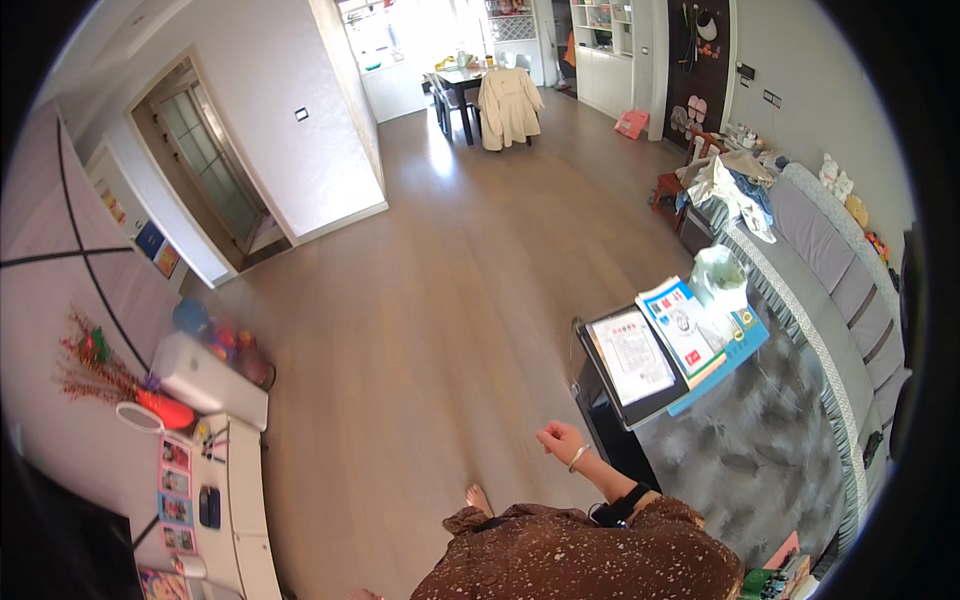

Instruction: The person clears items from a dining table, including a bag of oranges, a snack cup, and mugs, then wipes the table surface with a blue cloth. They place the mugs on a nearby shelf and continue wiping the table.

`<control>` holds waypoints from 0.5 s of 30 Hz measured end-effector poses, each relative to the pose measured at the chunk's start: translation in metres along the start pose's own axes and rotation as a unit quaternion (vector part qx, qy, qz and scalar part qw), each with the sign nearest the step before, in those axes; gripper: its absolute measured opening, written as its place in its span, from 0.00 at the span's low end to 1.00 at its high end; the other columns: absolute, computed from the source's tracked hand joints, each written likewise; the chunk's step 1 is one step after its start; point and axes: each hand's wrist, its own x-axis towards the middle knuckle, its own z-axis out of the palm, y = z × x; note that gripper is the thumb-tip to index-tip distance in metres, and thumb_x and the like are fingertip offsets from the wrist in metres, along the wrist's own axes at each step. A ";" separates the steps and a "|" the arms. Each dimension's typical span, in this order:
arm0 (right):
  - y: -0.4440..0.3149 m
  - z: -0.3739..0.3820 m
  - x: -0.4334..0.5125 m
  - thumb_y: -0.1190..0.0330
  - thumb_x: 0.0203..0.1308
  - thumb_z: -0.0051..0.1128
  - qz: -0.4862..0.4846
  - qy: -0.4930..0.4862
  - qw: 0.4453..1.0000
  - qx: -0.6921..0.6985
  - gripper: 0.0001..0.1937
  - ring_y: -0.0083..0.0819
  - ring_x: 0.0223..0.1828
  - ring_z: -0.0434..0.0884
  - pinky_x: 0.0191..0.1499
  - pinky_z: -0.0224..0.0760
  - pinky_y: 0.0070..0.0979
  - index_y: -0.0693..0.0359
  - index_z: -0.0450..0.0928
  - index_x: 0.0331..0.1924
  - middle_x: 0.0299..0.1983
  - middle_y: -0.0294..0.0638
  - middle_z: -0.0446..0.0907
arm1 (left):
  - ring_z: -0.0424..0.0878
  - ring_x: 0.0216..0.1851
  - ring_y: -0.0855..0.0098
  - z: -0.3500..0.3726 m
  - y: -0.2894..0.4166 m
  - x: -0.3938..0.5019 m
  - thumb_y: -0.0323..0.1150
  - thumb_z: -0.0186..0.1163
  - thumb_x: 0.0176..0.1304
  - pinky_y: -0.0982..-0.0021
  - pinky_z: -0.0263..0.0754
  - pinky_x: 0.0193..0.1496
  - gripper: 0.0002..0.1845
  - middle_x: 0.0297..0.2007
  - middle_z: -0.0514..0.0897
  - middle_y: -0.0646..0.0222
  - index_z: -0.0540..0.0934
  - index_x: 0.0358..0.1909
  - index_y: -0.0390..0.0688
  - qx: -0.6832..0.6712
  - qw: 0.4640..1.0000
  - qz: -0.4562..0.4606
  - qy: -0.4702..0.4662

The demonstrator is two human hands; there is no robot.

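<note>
My right hand (561,441) is held in front of my body, its fingers curled closed with nothing visible in them, and a bracelet (579,457) circles the wrist. Beyond it stands a small dark table (625,421) with a printed sheet (631,358), a stack of books (682,327), a blue folder or book (720,372) and a bin with a pale plastic liner (718,276). At the bottom edge only a little of my left hand (366,595) shows; its fingers are mostly cut off.
Along the right runs a grey sofa (817,232) with clothes (731,191) heaped at its far end. A white cabinet (244,480) lines the left wall. Ahead, a dining table (459,76) stands beside a chair draped with a cream coat (510,105). Balloons (225,341) lie by the left wall.
</note>
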 end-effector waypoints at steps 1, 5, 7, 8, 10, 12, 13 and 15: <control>-0.008 0.002 0.025 0.65 0.51 0.55 0.021 0.011 1.000 -0.005 0.11 0.16 0.16 0.71 0.21 0.64 0.16 0.63 0.71 0.21 0.15 0.33 0.73 | 0.72 0.28 0.73 0.029 0.029 0.014 0.38 0.42 0.56 0.69 0.67 0.25 0.14 0.30 0.76 0.68 0.72 0.37 0.41 0.015 1.000 -0.002 -0.020; -0.031 0.010 0.118 0.64 0.52 0.54 0.019 0.054 0.998 0.003 0.12 0.15 0.16 0.69 0.21 0.62 0.14 0.62 0.70 0.20 0.14 0.32 0.71 | 0.71 0.30 0.75 0.197 0.136 0.071 0.36 0.46 0.56 0.74 0.68 0.27 0.12 0.31 0.75 0.69 0.72 0.38 0.42 0.085 0.990 0.036 -0.110; -0.030 0.009 0.165 0.64 0.52 0.53 0.026 0.090 0.996 -0.006 0.13 0.14 0.17 0.69 0.21 0.61 0.14 0.62 0.69 0.19 0.13 0.31 0.70 | 0.70 0.41 0.75 0.298 0.189 0.099 0.40 0.53 0.55 0.75 0.69 0.40 0.18 0.37 0.73 0.66 0.70 0.45 0.43 0.213 0.959 0.100 -0.159; -0.029 0.007 0.190 0.64 0.52 0.53 0.015 0.102 0.994 0.041 0.13 0.14 0.16 0.69 0.21 0.61 0.14 0.62 0.69 0.19 0.13 0.31 0.70 | 0.71 0.38 0.74 0.365 0.213 0.109 0.39 0.53 0.56 0.73 0.71 0.40 0.17 0.36 0.73 0.64 0.69 0.44 0.41 0.252 0.942 0.162 -0.151; -0.028 -0.005 0.246 0.64 0.53 0.53 -0.010 0.132 0.986 0.101 0.13 0.14 0.16 0.68 0.21 0.61 0.14 0.62 0.69 0.18 0.13 0.30 0.70 | 0.74 0.35 0.69 0.479 0.261 0.116 0.39 0.49 0.57 0.67 0.72 0.34 0.14 0.33 0.74 0.63 0.70 0.40 0.39 0.285 0.927 0.127 -0.205; -0.031 -0.024 0.301 0.66 0.53 0.52 -0.003 0.140 0.985 0.096 0.12 0.15 0.16 0.68 0.20 0.61 0.14 0.62 0.69 0.19 0.15 0.31 0.70 | 0.75 0.29 0.70 0.560 0.295 0.107 0.37 0.47 0.58 0.69 0.72 0.29 0.12 0.27 0.75 0.63 0.71 0.37 0.39 0.338 0.868 0.201 -0.304; -0.036 -0.035 0.331 0.67 0.54 0.52 -0.012 0.140 0.986 0.091 0.11 0.16 0.15 0.68 0.20 0.61 0.15 0.62 0.69 0.19 0.15 0.32 0.71 | 0.75 0.26 0.71 0.592 0.312 0.100 0.37 0.47 0.58 0.70 0.72 0.27 0.12 0.25 0.75 0.64 0.71 0.36 0.39 0.365 0.832 0.241 -0.340; -0.052 -0.059 0.393 0.67 0.54 0.52 -0.014 0.166 0.980 0.106 0.12 0.16 0.15 0.68 0.19 0.61 0.14 0.62 0.68 0.19 0.15 0.31 0.71 | 0.75 0.22 0.72 0.663 0.344 0.094 0.38 0.47 0.57 0.72 0.72 0.25 0.12 0.22 0.74 0.65 0.71 0.34 0.39 0.383 0.806 0.256 -0.373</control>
